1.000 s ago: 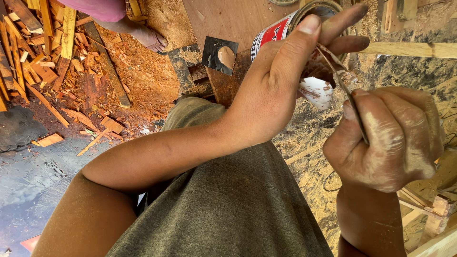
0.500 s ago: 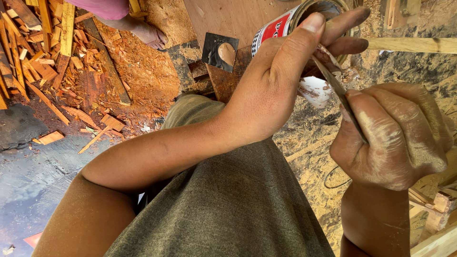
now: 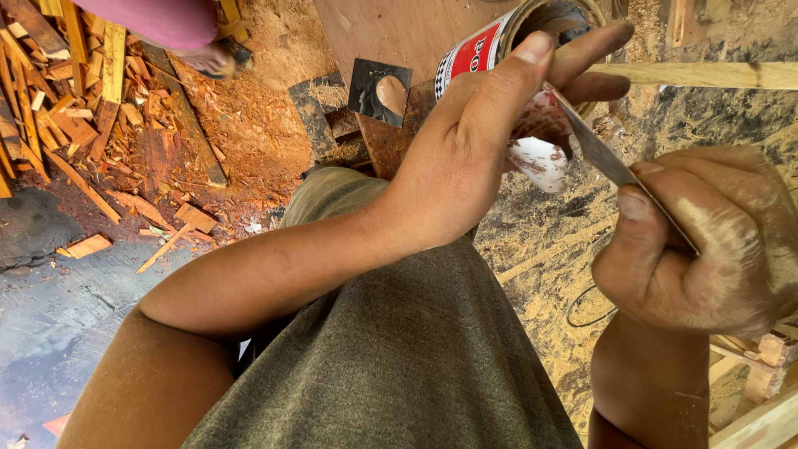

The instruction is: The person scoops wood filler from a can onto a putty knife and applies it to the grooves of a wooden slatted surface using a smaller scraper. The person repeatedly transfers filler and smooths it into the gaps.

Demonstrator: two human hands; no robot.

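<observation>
Since the earlier frame I see my right hand (image 3: 706, 241) has drawn back, clenched on the thin blade (image 3: 594, 150), its tip still at the can (image 3: 507, 50), which my left hand (image 3: 474, 158) grips tilted above my knee.

The person's left hand (image 3: 465, 158) reaches up and away from the body on a bare forearm that crosses the frame from lower left, its thumb stretched long and straight upward and its fingers (image 3: 594, 46) extended beyond, curled in a clasp. The right hand (image 3: 706, 241), dusted pale over the knuckles, comes up from the lower right on a short, steeply raised wrist and is closed into a tight fist, thumb pressed flat along the top. The two hands are near each other but apart.
</observation>
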